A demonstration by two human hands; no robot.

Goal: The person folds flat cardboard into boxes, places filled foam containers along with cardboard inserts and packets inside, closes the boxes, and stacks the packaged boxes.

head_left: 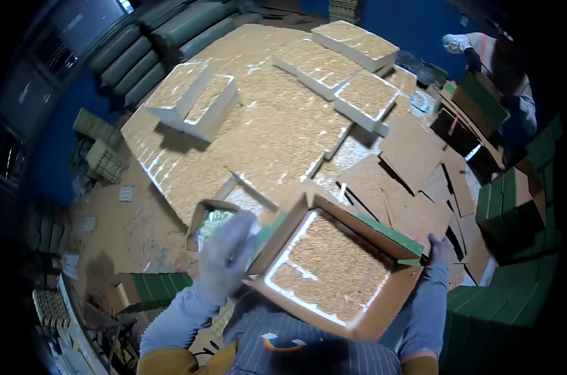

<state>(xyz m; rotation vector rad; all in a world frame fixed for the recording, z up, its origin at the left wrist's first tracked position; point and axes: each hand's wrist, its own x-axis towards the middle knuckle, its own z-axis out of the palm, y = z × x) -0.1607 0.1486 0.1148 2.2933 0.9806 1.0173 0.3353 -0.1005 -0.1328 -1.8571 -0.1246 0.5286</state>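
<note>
An open cardboard box [383, 319] with green outer flaps is tilted in front of my body. Inside it sits a white-edged tray filled with tan, grainy material [333, 269]. My right hand [440, 250], gloved, grips the box at its right side, fingers at the corner. My left hand [224, 259], in a pale glove and blurred, is raised just left of the box with its fingers partly bent; whether it touches the box edge is unclear. Behind it stands a small carton [199, 219] holding green and white packets.
A big table surface [265, 112] of tan-topped trays spreads ahead, with raised trays [368, 97] at the right and left. Flat cardboard sheets [411, 150] lie right. Green boxes [508, 197] stand far right, near another person [505, 69] handling cartons. Stacked sacks [190, 28] are behind.
</note>
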